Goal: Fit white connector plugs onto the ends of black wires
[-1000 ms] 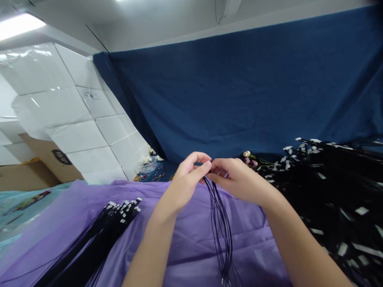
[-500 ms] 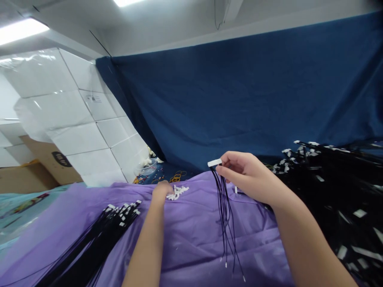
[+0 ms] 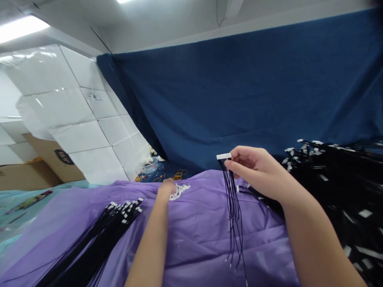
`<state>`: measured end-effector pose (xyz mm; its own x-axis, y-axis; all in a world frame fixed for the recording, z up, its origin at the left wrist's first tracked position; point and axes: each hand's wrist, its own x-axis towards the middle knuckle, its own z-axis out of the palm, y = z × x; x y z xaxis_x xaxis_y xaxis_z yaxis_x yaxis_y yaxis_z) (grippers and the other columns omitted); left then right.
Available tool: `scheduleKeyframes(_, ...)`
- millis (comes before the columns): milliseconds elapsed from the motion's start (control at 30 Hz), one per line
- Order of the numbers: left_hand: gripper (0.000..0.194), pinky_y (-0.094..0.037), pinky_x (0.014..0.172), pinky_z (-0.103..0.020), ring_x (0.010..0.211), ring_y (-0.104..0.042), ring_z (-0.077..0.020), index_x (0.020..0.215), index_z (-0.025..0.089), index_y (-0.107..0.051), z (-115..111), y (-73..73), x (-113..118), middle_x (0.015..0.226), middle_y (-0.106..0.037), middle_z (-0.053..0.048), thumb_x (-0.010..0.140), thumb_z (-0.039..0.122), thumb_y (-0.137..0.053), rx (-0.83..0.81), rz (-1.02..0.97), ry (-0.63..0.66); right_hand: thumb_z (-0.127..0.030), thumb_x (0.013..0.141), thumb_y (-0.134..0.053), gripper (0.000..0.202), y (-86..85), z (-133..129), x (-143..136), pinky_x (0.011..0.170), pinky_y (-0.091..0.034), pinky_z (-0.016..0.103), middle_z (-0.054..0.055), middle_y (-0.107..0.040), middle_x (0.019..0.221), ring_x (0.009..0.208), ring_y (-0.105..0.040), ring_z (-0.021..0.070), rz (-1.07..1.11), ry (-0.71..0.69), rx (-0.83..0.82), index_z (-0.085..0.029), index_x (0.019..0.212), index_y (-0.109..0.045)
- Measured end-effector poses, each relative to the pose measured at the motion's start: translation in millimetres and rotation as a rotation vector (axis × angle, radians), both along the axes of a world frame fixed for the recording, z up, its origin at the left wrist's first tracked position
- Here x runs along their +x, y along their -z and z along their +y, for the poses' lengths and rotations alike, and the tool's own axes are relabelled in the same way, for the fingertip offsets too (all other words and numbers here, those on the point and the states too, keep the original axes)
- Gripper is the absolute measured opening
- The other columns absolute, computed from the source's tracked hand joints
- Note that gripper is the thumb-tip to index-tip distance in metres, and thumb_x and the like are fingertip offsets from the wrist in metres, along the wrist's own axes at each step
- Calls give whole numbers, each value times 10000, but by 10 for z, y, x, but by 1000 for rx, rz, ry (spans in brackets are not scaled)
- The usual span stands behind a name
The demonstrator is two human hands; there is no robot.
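Observation:
My right hand (image 3: 248, 163) pinches a wire harness (image 3: 230, 187) between thumb and fingers, close under its white connector. The connector faces left, and the thin black wires hang loosely, with small pale tips at their ends. On the purple cloth (image 3: 194, 231), my left hand (image 3: 168, 186) reaches to the edge of a small pile of white connector housings (image 3: 180, 191). Its fingers are mostly hidden behind the back of the hand, so their grip cannot be made out.
A bundle of black wires with white connectors (image 3: 98, 235) lies at left. A large heap of similar harnesses (image 3: 326, 191) fills the right. Behind are a clear plastic bowl (image 3: 147, 165), yellow rubber bands (image 3: 179, 174), stacked white boxes (image 3: 80, 131) and a blue curtain (image 3: 239, 91).
My right hand has moved slightly right and up with the harness, its wires swinging. My left hand stays at the pile of white housings. The whole view has shifted a little.

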<state>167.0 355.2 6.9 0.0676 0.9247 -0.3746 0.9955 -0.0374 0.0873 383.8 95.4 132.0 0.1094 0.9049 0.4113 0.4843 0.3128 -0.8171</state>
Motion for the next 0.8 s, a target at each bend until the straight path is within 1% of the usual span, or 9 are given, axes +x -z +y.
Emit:
scheduleKeyframes(167,260,-530,847,-374,968,-634,-189,1044,117,-629,-110,-112,5,1034,-648,-82,868,308,-629,71,-130,-9,-397,882,-581,246,4,7,-8,499,-331,223,-15,-532,676,591,-447,88,4,1,-4,-178,772,-562)
scheduleKeyframes(333,210,-550,702,-303,758,-653,-142,1069,109,-584,-360,-464,52,924,-661,-63,893,222,-567,185,-513,93,-375,898,-572,249,4,11,-32,510,-312,224,-27,-483,676,600,-401,76,-7,-27,43,-174,761,-520)
scheduleKeyframes(400,186,-544,687,-247,753,-665,-123,1063,130,-573,-525,-622,122,960,-664,-63,886,176,-538,195,-713,189,-373,915,-554,242,6,17,-55,522,-318,226,-27,-469,690,619,-398,79,15,-70,69,-177,779,-509)
scheduleKeyframes(500,201,-545,735,-222,866,-666,-127,1040,141,-577,-828,-841,253,1010,-654,-69,851,208,-594,193,-955,310,-362,939,-526,209,12,40,-101,570,-364,234,-14,-513,740,668,-459,91,81,-136,89,-179,838,-525)
scheduleKeyframes(567,221,-546,719,-217,842,-656,-118,1009,140,-597,-1047,-963,328,962,-651,-56,831,267,-630,194,-1091,367,-345,943,-526,187,21,65,-133,599,-394,239,-1,-544,767,701,-506,102,149,-165,114,-174,867,-536)
scheduleKeyframes(600,244,-548,683,-221,793,-649,-118,975,131,-612,-1157,-1015,356,906,-644,-51,801,290,-672,182,-1264,398,-339,942,-529,181,26,78,-148,603,-405,240,3,-552,774,706,-520,106,186,-178,129,-171,875,-540)
scheduleKeyframes(667,256,-542,608,-205,723,-627,-108,905,128,-628,-1363,-1100,394,813,-624,-29,761,318,-722,192,-1518,447,-328,941,-534,174,35,100,-171,602,-425,241,5,-559,777,695,-533,107,247,-205,156,-165,879,-544)
scheduleKeyframes(733,226,-526,522,-196,657,-615,-108,884,139,-624,-1541,-1159,409,744,-605,-15,791,332,-697,257,-1662,486,-322,939,-539,177,38,109,-186,605,-442,243,3,-555,766,679,-533,104,278,-233,171,-161,866,-545)
scheduleKeyframes(800,184,-524,476,-207,646,-628,-116,919,166,-601,-1677,-1192,409,808,-618,-17,842,328,-643,293,-1752,568,-316,939,-542,184,34,105,-198,601,-440,241,-2,-542,741,661,-518,97,276,-258,178,-157,847,-543)
